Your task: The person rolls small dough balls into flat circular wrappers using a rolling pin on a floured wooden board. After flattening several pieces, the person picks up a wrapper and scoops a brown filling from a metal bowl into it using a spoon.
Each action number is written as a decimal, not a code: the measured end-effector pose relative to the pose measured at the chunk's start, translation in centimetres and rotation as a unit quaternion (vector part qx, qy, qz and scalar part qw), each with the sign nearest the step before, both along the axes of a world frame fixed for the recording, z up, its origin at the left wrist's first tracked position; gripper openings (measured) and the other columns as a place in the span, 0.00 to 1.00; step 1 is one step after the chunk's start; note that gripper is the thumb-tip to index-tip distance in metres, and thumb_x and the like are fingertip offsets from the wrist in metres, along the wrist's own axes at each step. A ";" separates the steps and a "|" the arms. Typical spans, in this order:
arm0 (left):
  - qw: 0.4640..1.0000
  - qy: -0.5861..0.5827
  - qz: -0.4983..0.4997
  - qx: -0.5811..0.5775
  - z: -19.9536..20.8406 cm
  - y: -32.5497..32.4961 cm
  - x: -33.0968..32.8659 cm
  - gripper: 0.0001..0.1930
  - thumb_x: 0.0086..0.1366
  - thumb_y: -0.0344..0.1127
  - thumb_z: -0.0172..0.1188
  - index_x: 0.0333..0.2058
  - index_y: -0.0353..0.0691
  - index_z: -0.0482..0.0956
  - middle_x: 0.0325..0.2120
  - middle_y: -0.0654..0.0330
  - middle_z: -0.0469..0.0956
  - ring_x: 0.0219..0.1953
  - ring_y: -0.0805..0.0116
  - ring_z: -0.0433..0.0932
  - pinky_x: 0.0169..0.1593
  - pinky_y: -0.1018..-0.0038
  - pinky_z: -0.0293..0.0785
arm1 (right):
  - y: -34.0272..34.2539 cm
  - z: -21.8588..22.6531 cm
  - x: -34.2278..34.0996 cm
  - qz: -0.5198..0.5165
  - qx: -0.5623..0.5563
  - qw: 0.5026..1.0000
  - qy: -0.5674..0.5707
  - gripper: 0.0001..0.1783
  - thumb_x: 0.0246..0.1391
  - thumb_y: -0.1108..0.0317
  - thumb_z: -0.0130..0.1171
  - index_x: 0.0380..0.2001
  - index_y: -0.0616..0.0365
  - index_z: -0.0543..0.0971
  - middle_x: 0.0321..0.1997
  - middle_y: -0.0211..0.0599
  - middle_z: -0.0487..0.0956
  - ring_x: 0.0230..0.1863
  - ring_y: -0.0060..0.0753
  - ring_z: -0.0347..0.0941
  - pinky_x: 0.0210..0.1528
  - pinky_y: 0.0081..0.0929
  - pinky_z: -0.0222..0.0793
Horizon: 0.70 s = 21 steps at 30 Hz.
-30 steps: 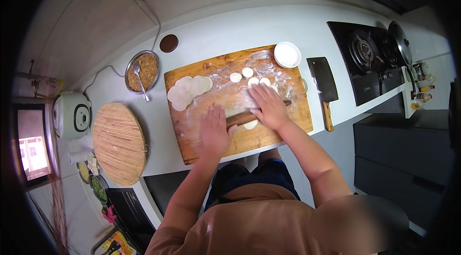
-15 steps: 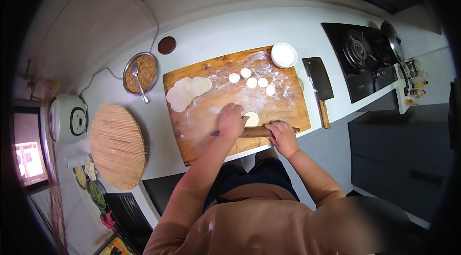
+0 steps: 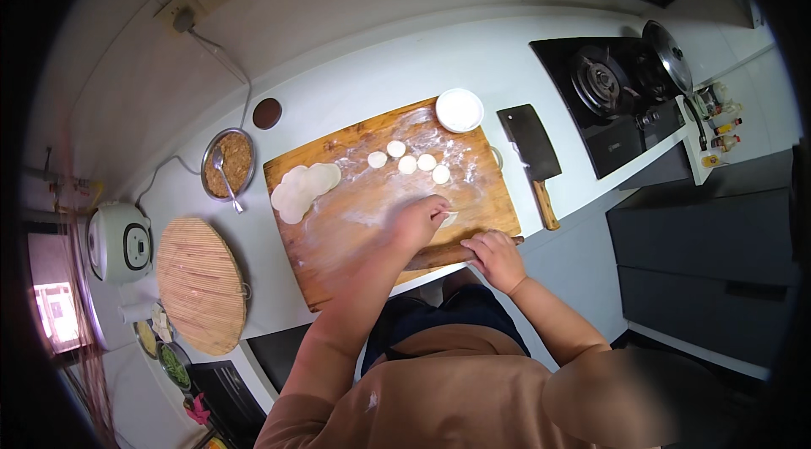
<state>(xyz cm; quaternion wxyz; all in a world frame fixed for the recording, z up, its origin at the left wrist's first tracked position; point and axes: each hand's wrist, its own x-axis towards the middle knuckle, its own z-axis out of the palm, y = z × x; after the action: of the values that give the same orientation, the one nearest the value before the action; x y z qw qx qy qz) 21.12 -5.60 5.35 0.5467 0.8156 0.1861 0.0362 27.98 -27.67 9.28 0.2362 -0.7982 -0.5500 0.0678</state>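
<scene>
My left hand (image 3: 418, 223) pinches one dough round (image 3: 448, 217) on the floured board (image 3: 338, 229), and my right hand (image 3: 494, 256) presses the rolling pin (image 3: 439, 255) at the board's near edge. Four small dough pieces (image 3: 408, 163) lie beyond, with one stack of rolled wrappers (image 3: 302, 189) to their left.

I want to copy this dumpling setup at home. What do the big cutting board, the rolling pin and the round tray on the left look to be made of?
The rectangular brown cutting board looks like unfinished wood: visible grain, matte, dusted with flour. The slim brown rolling pin under the right hand seems smooth wood too. The round tan tray shows fine parallel ridges, probably bamboo or reed strips, though that is less certain.
</scene>
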 end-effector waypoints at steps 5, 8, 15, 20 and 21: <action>0.984 -0.055 0.077 0.153 -0.2 -1.7 6.0 0.13 0.66 0.30 0.60 0.49 0.41 0.80 0.46 0.54 0.83 0.49 0.59 0.82 0.52 0.64 0.78 | -2.1 0.3 2.3 0.020 -0.011 0.999 0.028 0.27 0.44 0.68 0.69 0.51 0.48 0.78 0.46 0.35 0.77 0.51 0.45 0.73 0.54 0.41 0.69; 0.968 0.038 -0.034 0.244 0.0 -2.9 7.5 0.23 0.69 0.36 0.54 0.62 0.41 0.70 0.64 0.51 0.68 0.67 0.57 0.66 0.68 0.60 0.61 | -3.4 0.8 3.9 0.020 -0.025 0.999 0.030 0.26 0.45 0.68 0.68 0.51 0.47 0.78 0.47 0.35 0.77 0.51 0.45 0.73 0.55 0.40 0.69; 0.881 0.137 -0.235 0.387 -1.8 -5.2 9.6 0.40 0.73 0.56 0.47 0.73 0.39 0.47 0.76 0.55 0.43 0.77 0.60 0.40 0.77 0.61 0.35 | -5.8 0.1 8.2 0.074 -0.043 0.996 0.012 0.26 0.46 0.67 0.68 0.53 0.47 0.79 0.48 0.34 0.77 0.51 0.43 0.72 0.56 0.39 0.68; 0.904 0.190 -0.078 0.375 -2.5 -5.0 9.9 0.42 0.71 0.60 0.48 0.73 0.40 0.48 0.76 0.57 0.43 0.77 0.61 0.41 0.77 0.60 0.35 | -6.1 -0.6 10.7 0.105 -0.050 0.993 0.000 0.28 0.46 0.67 0.68 0.54 0.46 0.78 0.49 0.32 0.77 0.52 0.43 0.72 0.56 0.38 0.68; 0.903 0.184 -0.061 0.383 -2.9 -4.9 9.0 0.42 0.71 0.61 0.48 0.73 0.40 0.48 0.76 0.57 0.43 0.77 0.61 0.41 0.77 0.59 0.36 | -5.9 -0.7 11.1 0.113 -0.047 0.992 -0.001 0.28 0.46 0.67 0.68 0.54 0.46 0.78 0.49 0.32 0.77 0.52 0.42 0.72 0.56 0.38 0.68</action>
<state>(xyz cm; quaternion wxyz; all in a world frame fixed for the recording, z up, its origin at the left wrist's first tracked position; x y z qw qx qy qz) 30.16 -10.51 2.47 0.1495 0.9639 0.2053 -0.0799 39.09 -33.54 8.62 0.1888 -0.7410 -0.6333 0.1193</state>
